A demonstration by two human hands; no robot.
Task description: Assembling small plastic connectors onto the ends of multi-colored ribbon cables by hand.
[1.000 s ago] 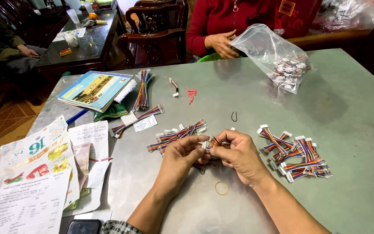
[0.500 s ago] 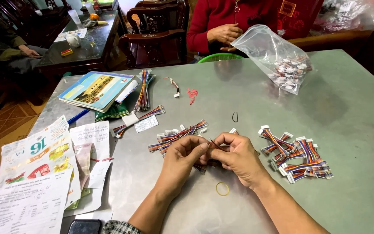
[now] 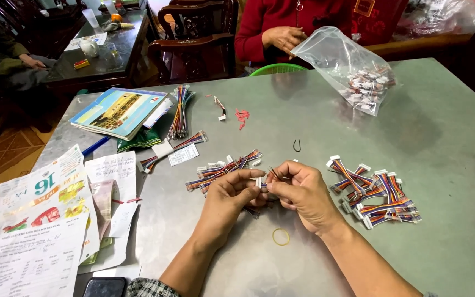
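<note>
My left hand (image 3: pixel 232 199) and my right hand (image 3: pixel 302 192) meet over the middle of the grey table (image 3: pixel 424 115). Together they pinch a short multicoloured wire harness with a small white connector (image 3: pixel 260 182). Just beyond my left hand lies a loose pile of the same coloured wire harnesses (image 3: pixel 224 168). To the right of my right hand sits a stack of bundled harnesses (image 3: pixel 377 192). A yellow rubber band (image 3: pixel 281 237) lies on the table near my wrists.
Across the table a person in red holds a clear plastic bag of connectors (image 3: pixel 353 69). A small black rubber band (image 3: pixel 297 145), more wire bundles (image 3: pixel 180 110), a book (image 3: pixel 119 110) and printed papers (image 3: pixel 45 220) lie to the left. A phone (image 3: pixel 104 287) sits at the near edge.
My hands have stayed together, with the fingers working slightly on the harness. The person opposite has shifted a hand at the bag's mouth.
</note>
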